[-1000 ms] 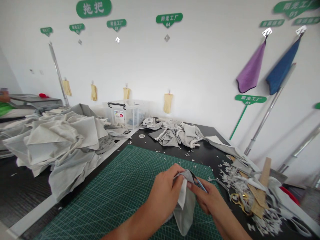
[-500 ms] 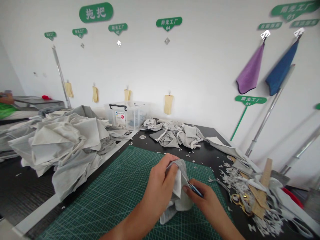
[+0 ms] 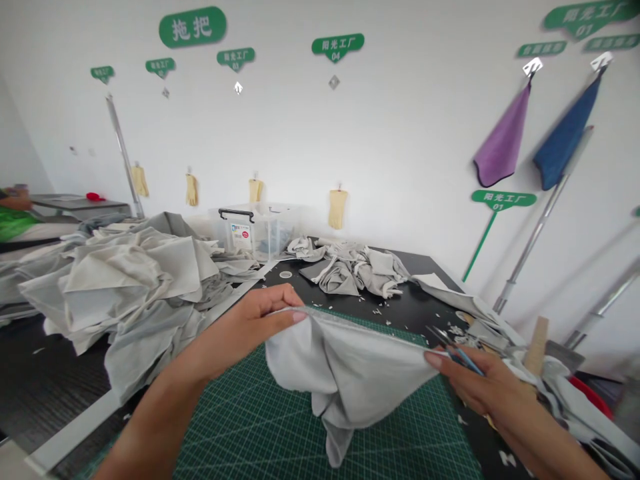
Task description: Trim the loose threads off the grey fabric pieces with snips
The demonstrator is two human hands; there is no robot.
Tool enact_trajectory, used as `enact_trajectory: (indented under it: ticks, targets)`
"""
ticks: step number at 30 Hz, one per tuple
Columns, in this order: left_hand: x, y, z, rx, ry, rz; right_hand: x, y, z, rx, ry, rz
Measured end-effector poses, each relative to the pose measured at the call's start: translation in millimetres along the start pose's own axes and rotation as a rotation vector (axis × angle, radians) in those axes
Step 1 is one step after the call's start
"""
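Observation:
A light grey cloth hangs stretched between my two hands, over the green cutting mat. Its upper left edge is pinched between the thumb and fingers of my left hand. At the right corner, the thumb and fingertips of my right hand grip the cloth. A small pair of blue-handled snips is also in my right hand, its blades pointing up and left. The lower part of the cloth droops in folds above the mat.
A large heap of grey cloths lies at the left, a smaller pile behind the mat. A clear plastic box stands at the back. Scraps and a wooden ruler are at the right. A person's arm shows far left.
My hands have moved apart, left hand to the left and right hand to the right. The bunched cloth is now spread between them, and the snips point away from it.

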State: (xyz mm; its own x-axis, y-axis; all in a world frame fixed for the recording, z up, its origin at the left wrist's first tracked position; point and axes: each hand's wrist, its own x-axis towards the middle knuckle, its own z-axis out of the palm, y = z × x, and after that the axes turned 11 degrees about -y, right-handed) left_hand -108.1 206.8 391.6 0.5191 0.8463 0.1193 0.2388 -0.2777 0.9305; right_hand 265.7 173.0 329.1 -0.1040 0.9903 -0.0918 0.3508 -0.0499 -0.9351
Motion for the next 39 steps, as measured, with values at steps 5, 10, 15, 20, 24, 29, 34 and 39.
enact_trajectory:
  ticks: [5,10,15,20,24,29,34,39]
  targets:
    - [7.6,-15.7,-18.0,-0.015,-0.081,-0.061,-3.4,3.6,-19.9,0.151,-0.019,0.038]
    - [50.1,-93.9,-0.5,-0.043,-0.113,-0.17,29.1,37.6,-11.5,0.149,-0.069,0.091]
    - [84.6,-179.8,22.0,-0.136,-0.095,-0.292,65.0,83.3,-2.4,0.039,0.045,0.155]
    - [103.7,-209.3,29.9,-0.186,-0.076,-0.275,84.5,111.6,-2.4,-0.02,0.128,0.141]
    - [120.6,-219.1,34.4,-0.222,0.018,-0.187,98.5,130.1,-14.3,-0.24,0.263,0.056]
    - [137.5,-242.4,42.5,-0.112,0.197,-0.097,116.4,123.5,-10.2,-0.521,0.392,0.059]
    - [137.5,-249.4,45.1,0.0,0.205,-0.021,140.0,80.7,48.0,-0.361,0.054,-0.146]
    - [133.0,-245.8,43.3,-0.03,0.152,0.038,182.0,66.0,110.8,-0.306,-0.078,-0.286]
